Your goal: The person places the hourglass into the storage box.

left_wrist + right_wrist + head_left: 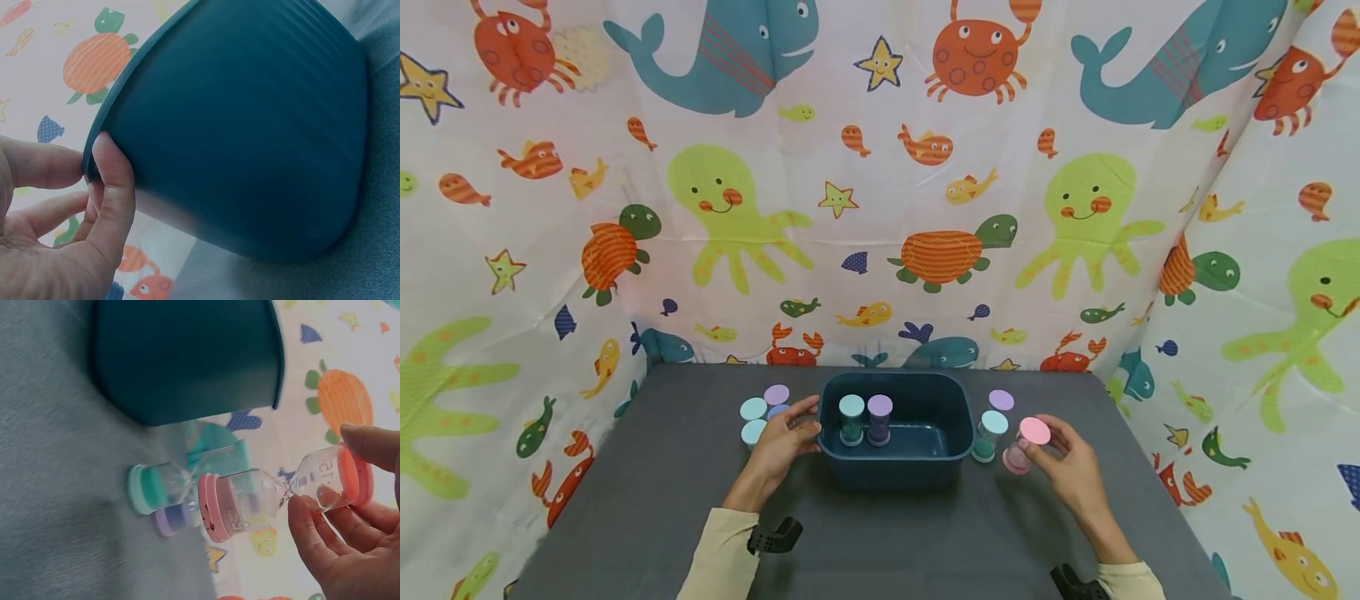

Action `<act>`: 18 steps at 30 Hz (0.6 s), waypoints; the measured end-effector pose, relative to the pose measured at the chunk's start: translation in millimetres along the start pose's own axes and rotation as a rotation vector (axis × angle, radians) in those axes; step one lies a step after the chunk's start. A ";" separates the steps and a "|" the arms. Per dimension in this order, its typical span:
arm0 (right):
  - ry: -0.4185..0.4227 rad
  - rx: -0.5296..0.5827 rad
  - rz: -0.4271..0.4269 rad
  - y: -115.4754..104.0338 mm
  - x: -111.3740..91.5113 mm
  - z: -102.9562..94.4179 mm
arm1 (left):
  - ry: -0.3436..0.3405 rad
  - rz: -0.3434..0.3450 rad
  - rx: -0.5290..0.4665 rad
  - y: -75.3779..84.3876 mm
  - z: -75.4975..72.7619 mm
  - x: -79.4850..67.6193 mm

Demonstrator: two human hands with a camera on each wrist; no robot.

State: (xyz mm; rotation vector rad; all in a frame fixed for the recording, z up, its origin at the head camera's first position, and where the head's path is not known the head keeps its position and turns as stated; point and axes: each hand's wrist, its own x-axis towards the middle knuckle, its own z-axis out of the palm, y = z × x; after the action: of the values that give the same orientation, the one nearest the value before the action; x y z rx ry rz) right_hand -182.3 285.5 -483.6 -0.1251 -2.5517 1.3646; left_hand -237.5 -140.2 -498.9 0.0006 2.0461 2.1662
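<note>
A dark blue plastic bin stands at the middle of the table. Two sand timers are upright inside its left half, one with a mint cap and one with a purple cap. My left hand pinches the bin's left rim between thumb and fingers, as the left wrist view shows. To the right of the bin, my right hand holds a pink sand timer near its upper end. In the right wrist view its lower cap appears raised off the table. Beside it stand a mint sand timer and a purple one.
Left of the bin, partly behind my left hand, is a cluster of several sand timers with mint, purple and blue caps. A curtain printed with sea animals hangs behind and beside the grey table.
</note>
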 end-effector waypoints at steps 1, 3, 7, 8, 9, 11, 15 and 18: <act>0.002 0.006 -0.005 -2.2 -0.3 -0.8 | -0.002 0.001 -0.001 -0.5 -0.1 -0.1; 0.007 0.007 -0.015 -7.2 -0.8 -2.1 | -0.001 0.003 -0.001 -1.0 -0.1 -0.5; 0.005 0.008 -0.028 -18.0 -0.4 -5.2 | 0.000 0.000 0.005 -2.0 0.2 -0.4; 0.003 0.010 -0.032 -20.8 -0.3 -5.9 | 0.001 -0.001 0.004 -2.2 0.1 -0.2; 0.000 0.013 -0.032 -23.5 0.2 -6.5 | 0.000 -0.001 0.000 -2.2 -0.1 -0.2; -0.001 0.024 -0.035 -28.9 1.2 -7.4 | -0.003 0.000 -0.005 -1.8 -0.2 -0.2; 0.000 0.033 -0.039 -38.2 4.3 -7.5 | -0.009 0.002 -0.008 0.2 0.1 -0.8; -0.001 0.037 -0.047 -44.9 6.9 -7.2 | -0.012 0.000 0.002 1.2 0.9 -0.9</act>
State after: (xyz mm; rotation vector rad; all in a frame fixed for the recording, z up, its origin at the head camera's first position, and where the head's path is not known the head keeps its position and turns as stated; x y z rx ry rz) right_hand -185.4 267.6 -441.4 -0.0572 -2.5118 1.3940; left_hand -236.6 -139.5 -497.5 0.0129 2.0416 2.1591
